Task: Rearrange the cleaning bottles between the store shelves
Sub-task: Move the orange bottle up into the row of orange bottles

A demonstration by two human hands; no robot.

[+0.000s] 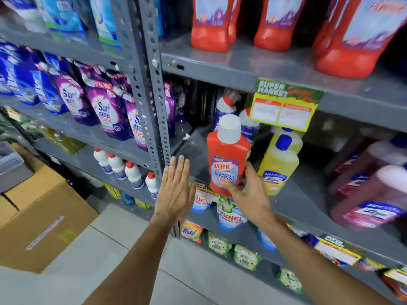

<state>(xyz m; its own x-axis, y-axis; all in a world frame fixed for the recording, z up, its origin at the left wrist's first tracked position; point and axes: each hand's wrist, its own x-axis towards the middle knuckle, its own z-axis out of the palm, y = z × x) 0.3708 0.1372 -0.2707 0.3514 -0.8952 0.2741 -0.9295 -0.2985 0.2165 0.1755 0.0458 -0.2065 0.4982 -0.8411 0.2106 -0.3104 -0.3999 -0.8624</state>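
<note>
A red Harpic bottle [228, 157] with a white cap stands upright at the front of the grey middle shelf [304, 208]. My right hand [246, 192] grips its lower part from the front right. To its left, my left hand [176, 190] is held flat with fingers apart, touching nothing. Behind the red bottle stand two white bottles with red caps [226, 106]. Two yellow bottles with blue caps [278, 164] stand just to its right. Pink bottles [374, 194] fill the far right of that shelf. Large red bottles [211, 25] line the shelf above.
A perforated grey upright post [152, 95] divides the two shelf units. Purple and blue Surf pouches [105, 111] and small white bottles [132, 175] sit on the left unit. Detergent packs [229, 214] hang below. Cardboard boxes [44, 216] stand on the tiled floor at left.
</note>
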